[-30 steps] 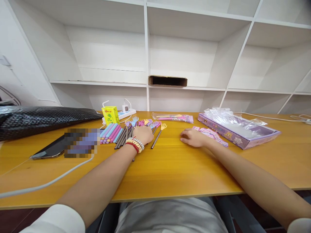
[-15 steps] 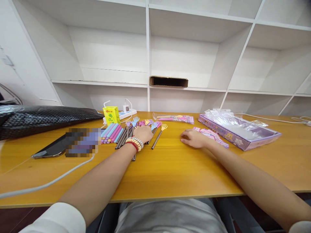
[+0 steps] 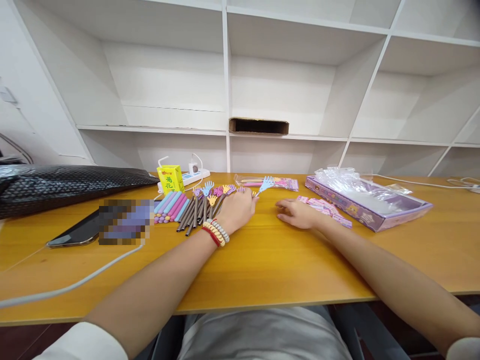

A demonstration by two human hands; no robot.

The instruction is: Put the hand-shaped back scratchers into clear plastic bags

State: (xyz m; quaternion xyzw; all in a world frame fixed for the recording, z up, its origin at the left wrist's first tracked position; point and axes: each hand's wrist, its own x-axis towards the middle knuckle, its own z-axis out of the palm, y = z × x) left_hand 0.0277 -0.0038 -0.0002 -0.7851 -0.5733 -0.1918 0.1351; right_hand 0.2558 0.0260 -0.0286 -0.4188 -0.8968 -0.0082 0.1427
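Note:
My left hand (image 3: pixel 239 209) is closed around a back scratcher with a light-blue hand-shaped head (image 3: pixel 266 184), which sticks out to the right of my fingers. Its rod is mostly hidden by the hand. A yellow head shows just beside my fingertips, its rod hidden too. Left of this hand lies a heap of metal-rod back scratchers (image 3: pixel 195 212) with purple, blue, pink and yellow heads. Beside them are stacked foam handles (image 3: pixel 171 206) in blue, pink and purple. My right hand (image 3: pixel 296 213) rests on the table with its fingers apart, near the pink printed cards (image 3: pixel 325 207).
A purple display box (image 3: pixel 378 220) holding clear plastic bags (image 3: pixel 339 180) stands at right. Behind lies a packaged set (image 3: pixel 268 183). At left are a yellow drink carton (image 3: pixel 170 180), a power strip (image 3: pixel 195 176), a phone (image 3: pixel 77 231), a white cable (image 3: pixel 75 287) and a black wrapped parcel (image 3: pixel 75 185).
My left hand has moved right from the heap, now with the blue-headed back scratcher. Rods it covered show again. My right hand has stayed in place.

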